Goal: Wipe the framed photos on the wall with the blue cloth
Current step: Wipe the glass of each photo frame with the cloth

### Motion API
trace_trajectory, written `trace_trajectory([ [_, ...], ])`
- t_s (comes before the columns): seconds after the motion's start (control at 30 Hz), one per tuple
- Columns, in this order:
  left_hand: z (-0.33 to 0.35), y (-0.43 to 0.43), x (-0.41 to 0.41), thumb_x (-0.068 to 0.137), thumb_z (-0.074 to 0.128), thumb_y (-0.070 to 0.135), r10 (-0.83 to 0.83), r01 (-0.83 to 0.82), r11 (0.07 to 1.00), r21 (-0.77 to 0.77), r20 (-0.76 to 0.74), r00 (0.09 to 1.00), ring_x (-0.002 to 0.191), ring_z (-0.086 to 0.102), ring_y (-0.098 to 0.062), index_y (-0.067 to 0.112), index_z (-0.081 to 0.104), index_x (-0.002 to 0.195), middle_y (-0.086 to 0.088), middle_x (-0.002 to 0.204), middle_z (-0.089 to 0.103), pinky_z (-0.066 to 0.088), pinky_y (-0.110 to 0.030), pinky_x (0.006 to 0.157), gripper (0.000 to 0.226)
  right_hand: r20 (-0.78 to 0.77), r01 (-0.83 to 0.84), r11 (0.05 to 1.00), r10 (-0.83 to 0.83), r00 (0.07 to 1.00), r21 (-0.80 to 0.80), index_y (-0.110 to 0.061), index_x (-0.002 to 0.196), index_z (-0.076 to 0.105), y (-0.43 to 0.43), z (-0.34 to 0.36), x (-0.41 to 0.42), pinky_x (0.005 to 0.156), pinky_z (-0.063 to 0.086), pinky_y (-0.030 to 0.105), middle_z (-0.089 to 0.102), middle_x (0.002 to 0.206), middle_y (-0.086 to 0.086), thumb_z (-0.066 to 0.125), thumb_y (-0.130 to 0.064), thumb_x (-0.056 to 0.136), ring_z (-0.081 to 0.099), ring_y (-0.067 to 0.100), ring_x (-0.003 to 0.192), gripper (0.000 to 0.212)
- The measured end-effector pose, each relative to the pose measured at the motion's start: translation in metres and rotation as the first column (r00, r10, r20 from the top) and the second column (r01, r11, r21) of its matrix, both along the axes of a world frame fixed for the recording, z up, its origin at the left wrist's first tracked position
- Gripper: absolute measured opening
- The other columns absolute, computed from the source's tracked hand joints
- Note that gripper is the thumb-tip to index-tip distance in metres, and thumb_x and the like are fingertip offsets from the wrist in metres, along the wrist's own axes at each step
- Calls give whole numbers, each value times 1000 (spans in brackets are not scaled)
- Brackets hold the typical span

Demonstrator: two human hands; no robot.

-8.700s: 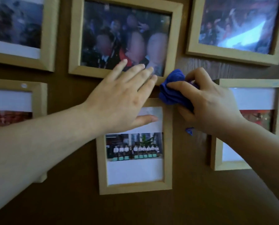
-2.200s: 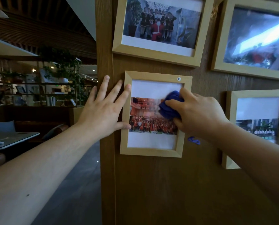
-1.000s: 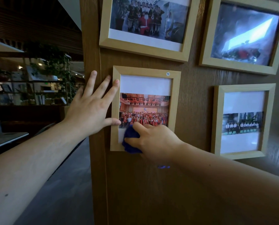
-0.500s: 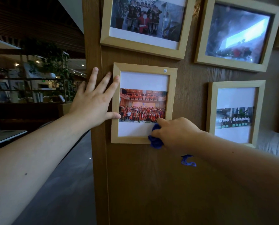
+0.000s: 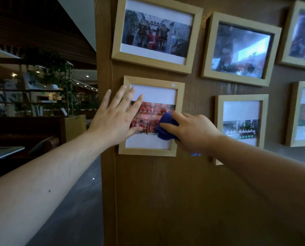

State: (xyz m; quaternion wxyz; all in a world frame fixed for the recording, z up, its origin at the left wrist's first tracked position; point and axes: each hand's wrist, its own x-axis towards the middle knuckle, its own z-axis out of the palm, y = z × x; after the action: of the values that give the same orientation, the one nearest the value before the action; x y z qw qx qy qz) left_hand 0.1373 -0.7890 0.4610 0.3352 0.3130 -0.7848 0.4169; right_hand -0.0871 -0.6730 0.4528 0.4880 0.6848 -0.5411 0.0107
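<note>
Several light wooden framed photos hang on a brown wooden wall panel (image 5: 166,192). My right hand (image 5: 192,130) grips a bunched blue cloth (image 5: 166,127) and presses it against the glass of the lower-left frame (image 5: 152,151), at the right side of its red group photo. My left hand (image 5: 114,118) lies flat with fingers spread over that frame's left edge and glass. Above hang a frame with a group photo (image 5: 155,31) and a dark glossy one (image 5: 238,50). A further frame (image 5: 240,118) hangs to the right.
The panel's left edge (image 5: 103,157) ends beside an open dim room with shelves, plants (image 5: 59,77) and a table (image 5: 2,151). More frames (image 5: 302,112) hang at the far right. A small blue mark (image 5: 195,154) shows on the wall under my right hand.
My right hand has moved the cloth up from the frame's bottom edge onto the photo glass. My left hand has slid right, further onto the frame.
</note>
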Motion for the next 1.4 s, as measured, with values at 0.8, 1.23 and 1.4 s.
trace_trajectory([
  [0.8,-68,134,-371,92,40,52,-751,715,661,230,198,630,134,38,-31,9,36,143,-13,145,45,30,-52,111,66,263,563,827,-542,798,-6,-13,128,50,205,-58,-270,47,41,33,57,101,13,60,-33,81,60,33,78,52],
  [1.23,-140,244,-479,83,58,50,-958,875,261,408,218,185,123,51,-31,8,48,134,-13,133,56,39,-47,103,67,393,854,500,-820,415,142,-13,124,53,360,-135,-268,46,47,36,59,98,11,49,-38,85,61,32,74,46],
  [1.4,-163,296,-469,81,62,48,-963,883,35,468,252,-96,118,54,-34,6,53,131,-15,128,60,43,-49,100,66,416,954,226,-900,128,195,-15,125,53,417,-166,-193,47,44,35,59,99,11,57,-39,82,61,33,73,49],
])
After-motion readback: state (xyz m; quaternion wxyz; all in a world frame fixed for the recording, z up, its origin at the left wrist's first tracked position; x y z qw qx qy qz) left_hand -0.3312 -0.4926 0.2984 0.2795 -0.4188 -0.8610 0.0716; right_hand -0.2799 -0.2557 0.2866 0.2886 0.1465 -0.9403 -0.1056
